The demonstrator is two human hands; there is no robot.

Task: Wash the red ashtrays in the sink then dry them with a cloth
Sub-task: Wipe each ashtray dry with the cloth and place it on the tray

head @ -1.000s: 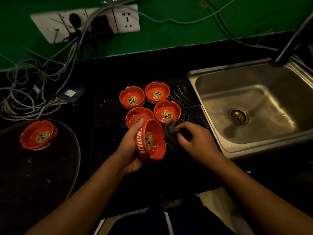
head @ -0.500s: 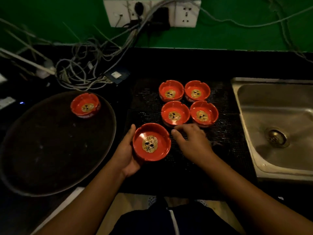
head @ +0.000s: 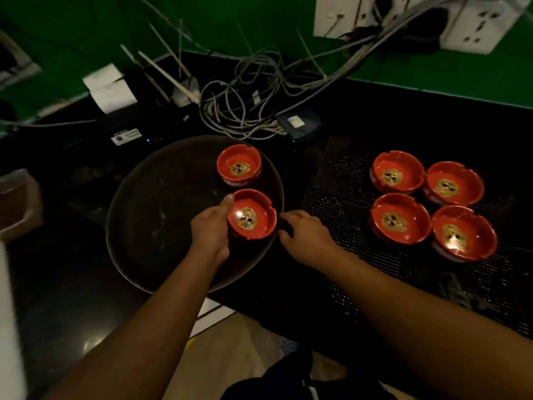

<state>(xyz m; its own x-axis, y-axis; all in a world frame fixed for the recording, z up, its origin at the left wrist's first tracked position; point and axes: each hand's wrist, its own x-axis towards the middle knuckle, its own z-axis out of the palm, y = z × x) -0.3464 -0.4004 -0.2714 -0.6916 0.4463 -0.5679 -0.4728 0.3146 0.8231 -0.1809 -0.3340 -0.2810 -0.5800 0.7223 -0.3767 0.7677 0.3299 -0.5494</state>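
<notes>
My left hand [head: 210, 230] grips a red ashtray [head: 251, 215] with a gold skull print, thumb on its left rim, at the right side of a dark round tray [head: 150, 215]. A second red ashtray [head: 238, 165] stands on the tray just behind it. My right hand [head: 305, 236] hovers by the tray's right rim, close to the held ashtray, fingers loosely curled and holding nothing. Several more red ashtrays [head: 401, 219] stand upright in a cluster on the black mesh mat [head: 340, 203] to the right. A dark cloth [head: 455, 288] lies on the mat near the front edge.
A tangle of cables [head: 245, 105] and a small dark device [head: 300, 122] lie behind the tray below white wall sockets [head: 473, 27]. A white box [head: 109, 88] stands at the back left and a clear container [head: 17, 203] at the far left. The counter's front edge runs under my forearms.
My view swung left and the sink left the frame. My left hand carried the ashtray from the mat over to the round tray. My right hand let go of the cloth and followed.
</notes>
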